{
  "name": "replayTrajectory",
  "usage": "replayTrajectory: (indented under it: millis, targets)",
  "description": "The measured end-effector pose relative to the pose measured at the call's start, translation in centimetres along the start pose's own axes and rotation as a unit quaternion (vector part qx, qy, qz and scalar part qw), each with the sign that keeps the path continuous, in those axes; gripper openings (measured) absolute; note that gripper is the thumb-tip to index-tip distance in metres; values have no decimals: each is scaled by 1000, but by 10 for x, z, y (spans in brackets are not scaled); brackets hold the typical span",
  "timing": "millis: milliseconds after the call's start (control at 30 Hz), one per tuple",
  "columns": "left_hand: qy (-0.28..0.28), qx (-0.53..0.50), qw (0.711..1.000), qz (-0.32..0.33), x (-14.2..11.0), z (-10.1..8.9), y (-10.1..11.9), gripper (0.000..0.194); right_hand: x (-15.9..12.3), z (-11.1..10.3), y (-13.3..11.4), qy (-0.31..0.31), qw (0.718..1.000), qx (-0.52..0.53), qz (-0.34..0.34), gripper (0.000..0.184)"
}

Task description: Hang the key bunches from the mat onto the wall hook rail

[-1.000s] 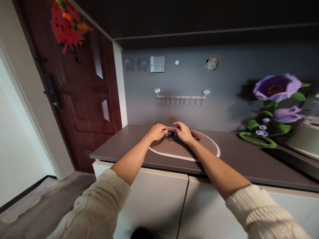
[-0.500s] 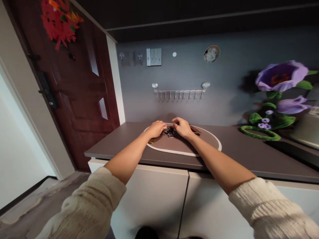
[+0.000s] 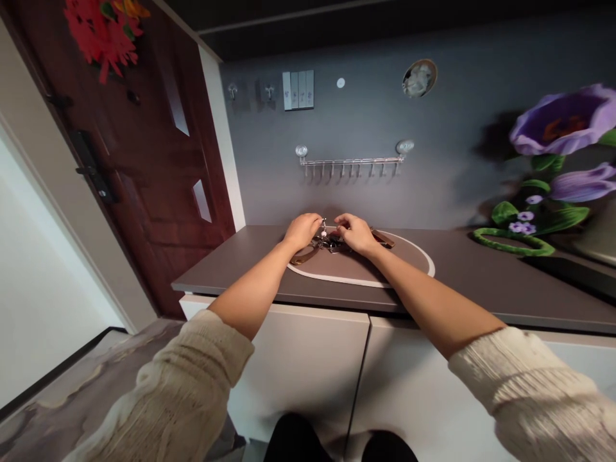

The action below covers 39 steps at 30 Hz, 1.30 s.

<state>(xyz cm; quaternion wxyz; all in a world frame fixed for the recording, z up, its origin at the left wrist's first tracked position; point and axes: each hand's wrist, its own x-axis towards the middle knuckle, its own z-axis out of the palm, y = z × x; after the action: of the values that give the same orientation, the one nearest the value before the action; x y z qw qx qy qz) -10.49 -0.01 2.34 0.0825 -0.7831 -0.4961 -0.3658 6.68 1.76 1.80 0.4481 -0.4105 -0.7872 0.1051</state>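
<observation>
On the counter lies an oval brown mat with a pale rim, and a small heap of dark and shiny metal pieces, likely keys and key rings, rests on it. My left hand is closed at the heap's left, its fingertips pinching a small metal keychain with a whitish bead, raised above the heap. Below that hand curves a brown strap. Over the heap's right side, my right hand has bent fingers with thumb and index apart; its lower fingers are hidden. Behind it lies a brown, narrow item.
A clear rail with several hooks is fixed to the grey wall above the mat. Purple plush flowers stand at the right of the counter. A dark red door is at the left, and white cabinet doors lie below.
My left hand has risen slightly from the heap, and the keychain now shows at its fingertips. My right hand stays over the heap. The view has tilted down a little.
</observation>
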Motion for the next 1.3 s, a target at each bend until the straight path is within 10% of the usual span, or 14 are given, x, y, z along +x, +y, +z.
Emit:
replayTrajectory:
  millis: [1300]
  targets:
    - [60,-170,981,-77,-1,-12,15,24,4,-2,-10,87,991,-20,-101,15]
